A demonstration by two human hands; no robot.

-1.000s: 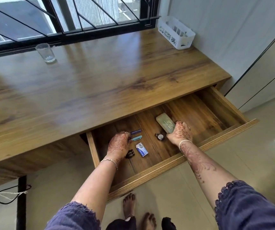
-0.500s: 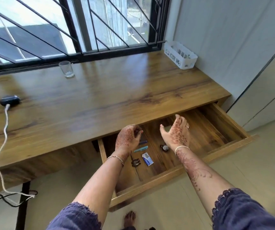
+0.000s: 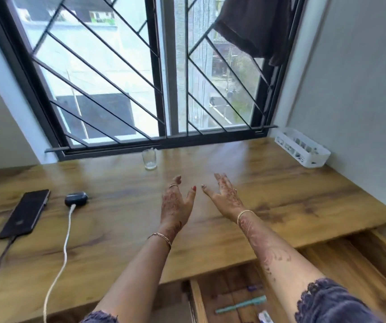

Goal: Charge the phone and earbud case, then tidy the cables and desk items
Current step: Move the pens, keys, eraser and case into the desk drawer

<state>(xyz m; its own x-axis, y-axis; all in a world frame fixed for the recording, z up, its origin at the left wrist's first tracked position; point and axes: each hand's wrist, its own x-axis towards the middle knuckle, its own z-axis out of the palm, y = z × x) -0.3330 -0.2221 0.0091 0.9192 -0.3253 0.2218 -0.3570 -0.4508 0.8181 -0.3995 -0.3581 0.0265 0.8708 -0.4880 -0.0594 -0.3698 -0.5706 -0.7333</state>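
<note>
at the bottom edge our open drawer [image 3: 341,264] is cut off, its small items blurred. our left hand [image 3: 175,203] and right hand [image 3: 224,197] hover spread and empty. phone [image 3: 25,212] and dark earbud case [image 3: 76,198] lie far left on the desk [image 3: 280,197], cabled.

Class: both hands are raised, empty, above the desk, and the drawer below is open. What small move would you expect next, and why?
Probably reaching forward for the glass. Both the left hand and right hand are open, empty and aimed toward it, while the phone and earbud case already have cables attached. The drawer is still open.
</note>
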